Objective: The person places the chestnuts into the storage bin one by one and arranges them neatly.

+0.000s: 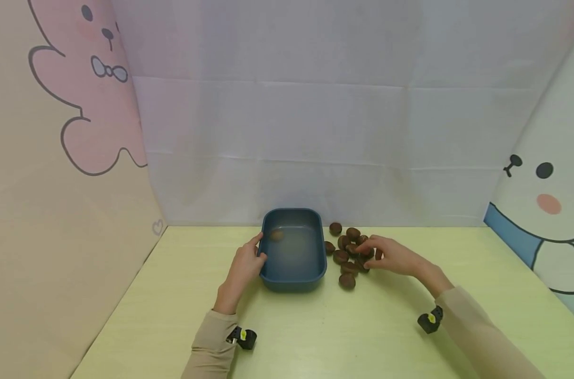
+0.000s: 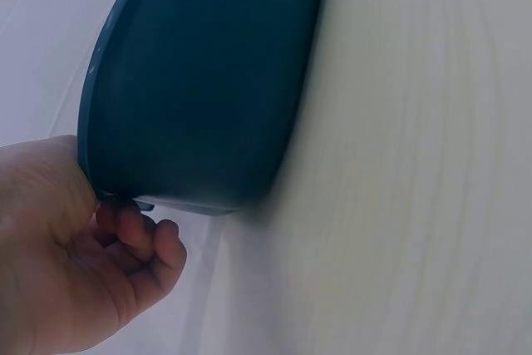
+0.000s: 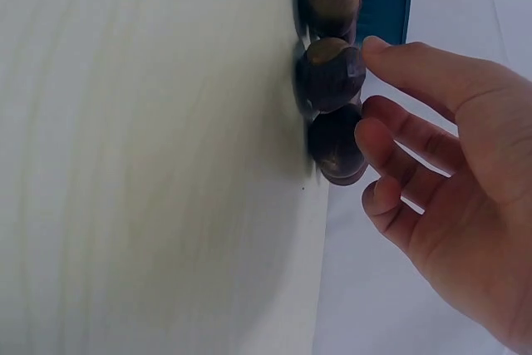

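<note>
A deep blue rectangular container (image 1: 291,287) stands on the table. My left hand (image 1: 244,263) grips its left rim; in the left wrist view the fingers (image 2: 169,247) curl below the lip. A blurred brownish round shape (image 1: 277,235) shows inside the container. To its right lies a loose group of several chestnuts (image 1: 346,281), brown and glossy. Over the right side of this group is my right hand (image 1: 393,256), thumb and fingers apart and slightly bent. In the right wrist view its fingertips (image 3: 376,46) reach the nearest chestnuts (image 3: 332,75); whether they touch cannot be told.
The pale yellow-green table (image 1: 287,337) meets a whitish cloth wall (image 1: 287,126) just behind the container and chestnuts. Side walls with printed cartoon animals (image 1: 97,137) close off left and right. A small black device (image 1: 245,338) sits on each sleeve cuff.
</note>
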A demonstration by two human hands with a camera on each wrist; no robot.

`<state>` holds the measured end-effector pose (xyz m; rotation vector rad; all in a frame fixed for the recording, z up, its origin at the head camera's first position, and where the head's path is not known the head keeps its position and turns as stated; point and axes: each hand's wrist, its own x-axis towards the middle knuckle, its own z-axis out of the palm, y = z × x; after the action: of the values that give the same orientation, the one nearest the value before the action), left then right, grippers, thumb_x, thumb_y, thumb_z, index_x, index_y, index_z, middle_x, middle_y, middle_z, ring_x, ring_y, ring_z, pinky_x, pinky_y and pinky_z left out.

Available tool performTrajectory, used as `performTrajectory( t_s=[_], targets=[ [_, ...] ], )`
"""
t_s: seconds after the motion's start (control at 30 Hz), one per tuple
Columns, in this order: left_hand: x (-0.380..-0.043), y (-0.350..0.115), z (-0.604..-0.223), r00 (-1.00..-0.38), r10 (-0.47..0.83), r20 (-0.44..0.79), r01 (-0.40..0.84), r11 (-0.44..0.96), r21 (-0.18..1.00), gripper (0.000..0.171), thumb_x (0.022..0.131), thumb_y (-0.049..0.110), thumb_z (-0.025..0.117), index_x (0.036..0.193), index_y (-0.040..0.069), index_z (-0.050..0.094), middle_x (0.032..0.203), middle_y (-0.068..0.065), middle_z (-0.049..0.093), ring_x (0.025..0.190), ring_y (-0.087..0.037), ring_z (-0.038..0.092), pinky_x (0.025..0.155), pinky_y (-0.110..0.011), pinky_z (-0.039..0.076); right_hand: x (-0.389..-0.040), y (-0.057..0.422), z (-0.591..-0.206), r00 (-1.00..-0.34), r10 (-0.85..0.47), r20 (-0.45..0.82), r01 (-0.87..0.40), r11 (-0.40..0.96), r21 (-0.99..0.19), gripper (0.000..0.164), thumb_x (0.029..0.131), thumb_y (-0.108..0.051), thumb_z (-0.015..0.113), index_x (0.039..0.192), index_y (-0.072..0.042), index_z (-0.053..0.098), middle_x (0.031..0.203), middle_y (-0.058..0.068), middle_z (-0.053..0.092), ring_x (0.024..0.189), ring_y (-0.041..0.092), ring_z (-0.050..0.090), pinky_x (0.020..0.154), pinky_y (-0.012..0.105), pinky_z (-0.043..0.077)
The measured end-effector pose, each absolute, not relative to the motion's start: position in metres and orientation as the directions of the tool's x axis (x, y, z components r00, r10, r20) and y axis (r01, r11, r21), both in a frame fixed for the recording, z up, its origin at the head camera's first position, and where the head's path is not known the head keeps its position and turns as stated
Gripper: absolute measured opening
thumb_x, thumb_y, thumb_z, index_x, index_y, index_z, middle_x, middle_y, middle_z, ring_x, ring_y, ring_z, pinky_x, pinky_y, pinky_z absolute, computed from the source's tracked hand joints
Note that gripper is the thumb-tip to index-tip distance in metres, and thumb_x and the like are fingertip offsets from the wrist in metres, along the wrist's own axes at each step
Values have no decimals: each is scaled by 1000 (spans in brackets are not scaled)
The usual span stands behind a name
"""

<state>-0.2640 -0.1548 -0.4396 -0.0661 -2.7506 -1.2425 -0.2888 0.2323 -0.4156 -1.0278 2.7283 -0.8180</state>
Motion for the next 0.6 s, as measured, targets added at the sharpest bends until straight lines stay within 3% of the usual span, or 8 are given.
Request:
performTrajectory(
  t_s=[0.17, 0.37, 0.6],
  targets=[
    [-263, -156, -439, -992, -10, 127, 88, 665, 742, 66, 83, 3, 54, 148, 4, 46, 60, 2, 39, 48, -12, 29, 47, -24, 25, -290, 234, -421, -774, -630, 63, -562, 637, -528, 39, 87, -16, 72, 124, -6, 67, 108, 9, 62, 81, 13, 58, 70, 24, 48],
    [-260, -157, -441, -992, -14, 123, 83, 667, 740, 64, 84, 2, 54, 148, 3, 46, 60, 1, 40, 48, -12, 29, 47, -25, 26, -288, 232, -426, -755, -655, 41, -575, 629, -523, 40, 84, -11, 75, 123, -7, 67, 107, 7, 60, 84, 20, 55, 71, 24, 47],
    [-259, -154, -440, -993, -16, 116, 78, 655, 752, 65, 85, 3, 53, 149, 5, 45, 60, 2, 39, 48, -11, 29, 47, -24, 26, -285, 226, -424, -750, -660, 46, -608, 660, -441, 37, 79, 0, 75, 114, -6, 68, 111, 9, 60, 74, 12, 52, 65, 23, 44]
  ],
)
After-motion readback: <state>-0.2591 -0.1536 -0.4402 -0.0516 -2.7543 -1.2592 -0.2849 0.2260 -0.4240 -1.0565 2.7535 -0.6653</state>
